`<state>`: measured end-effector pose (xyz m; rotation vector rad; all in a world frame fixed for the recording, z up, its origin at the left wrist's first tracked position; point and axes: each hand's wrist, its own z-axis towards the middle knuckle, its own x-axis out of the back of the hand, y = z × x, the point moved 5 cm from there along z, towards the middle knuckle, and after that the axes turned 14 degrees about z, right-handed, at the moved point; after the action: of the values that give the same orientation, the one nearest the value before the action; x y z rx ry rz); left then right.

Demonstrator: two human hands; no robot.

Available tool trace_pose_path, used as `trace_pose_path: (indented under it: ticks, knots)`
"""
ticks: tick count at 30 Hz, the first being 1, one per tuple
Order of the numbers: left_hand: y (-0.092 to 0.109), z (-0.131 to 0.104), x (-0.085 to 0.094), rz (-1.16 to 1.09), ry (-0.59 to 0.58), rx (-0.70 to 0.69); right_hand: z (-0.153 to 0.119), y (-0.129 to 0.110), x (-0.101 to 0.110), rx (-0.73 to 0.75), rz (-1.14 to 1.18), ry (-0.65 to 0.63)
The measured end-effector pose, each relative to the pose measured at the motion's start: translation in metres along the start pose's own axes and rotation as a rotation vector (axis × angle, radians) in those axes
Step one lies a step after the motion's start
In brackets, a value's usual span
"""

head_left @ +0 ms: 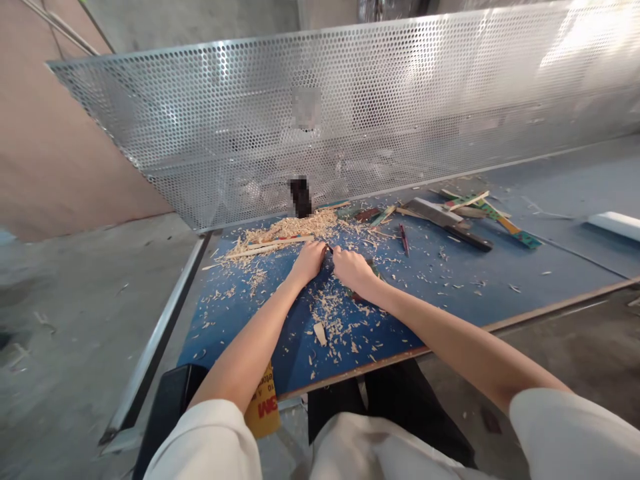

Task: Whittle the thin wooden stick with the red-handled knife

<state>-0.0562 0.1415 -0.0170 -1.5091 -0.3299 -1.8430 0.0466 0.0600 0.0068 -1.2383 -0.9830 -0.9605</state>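
Observation:
My left hand [309, 261] and my right hand [353, 269] are both closed, nearly meeting over the blue tabletop [225, 320]. A small dark piece [329, 249] shows in the gap between them; its kind is too small to tell, and whatever else the fingers grip is hidden. Just beyond my left hand lie pale wood strips [265, 248] before a heap of wood shavings [320, 223]. Below the hands, more shavings and a flat wood chip [320, 333] are scattered. A slim red tool [404, 239] rests to the right of my right hand.
A wide-bladed hand tool with a black handle [475, 240] lies at the right, beside painted wood strips [517, 232]. Farther right is a white block [617, 224]. A perforated metal screen [240, 147] stands along the back edge. Yellow 3M-marked material [264, 407] hangs below the front edge.

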Motion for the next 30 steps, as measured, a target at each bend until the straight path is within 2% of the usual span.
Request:
trace_pose_path:
  ticks: [3,6,9,12,14,19,22,27,30]
  knots:
    - [-0.001,-0.002,0.0,0.009,0.004,0.061,-0.005,0.0,-0.002,-0.007,0.008,0.006]
    - [-0.008,-0.003,-0.002,-0.012,0.009,0.191,-0.016,-0.001,-0.002,-0.001,0.026,-0.019]
    - [-0.015,-0.006,-0.003,-0.042,0.037,0.288,-0.024,0.009,0.01,-0.08,0.072,-0.016]
    - [-0.017,-0.007,-0.001,-0.061,0.058,0.296,-0.024,0.03,0.035,-0.173,0.134,0.08]
    - [-0.016,-0.007,0.001,-0.064,0.055,0.288,-0.019,0.043,0.047,-0.156,0.197,0.119]
    - [-0.016,-0.009,0.006,-0.076,0.083,0.297,-0.005,0.069,0.049,-0.125,0.286,0.156]
    - [-0.014,-0.009,0.012,-0.155,0.124,0.256,-0.003,0.083,0.047,-0.124,0.248,0.139]
    - [0.001,-0.009,0.028,-0.268,0.161,0.003,0.0,0.124,0.053,-0.125,0.135,0.129]
    - [0.003,-0.009,0.031,-0.297,0.17,-0.006,0.011,0.152,0.056,-0.149,0.113,0.172]
